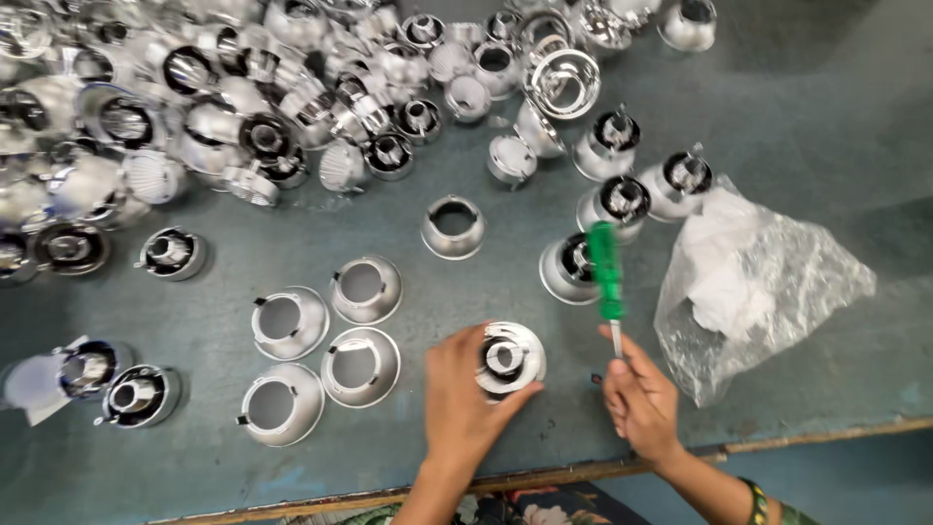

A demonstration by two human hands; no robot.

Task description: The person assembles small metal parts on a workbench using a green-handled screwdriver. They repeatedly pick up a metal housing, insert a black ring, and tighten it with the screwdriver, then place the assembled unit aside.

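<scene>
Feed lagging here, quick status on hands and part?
Left hand grips silver reflector cup on table. Right hand holds green-handled screwdriver, handle up. Plastic bag right of it, apart.

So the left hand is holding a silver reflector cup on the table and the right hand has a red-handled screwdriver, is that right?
Not quite. In the head view the screwdriver in the right hand has a green handle, not red. The rest stands: the left hand holds a silver reflector cup on the table.

A workshop: heaps of silver reflector cups (pixel 194 107) cover a worn workbench (pixel 797 117)
</scene>
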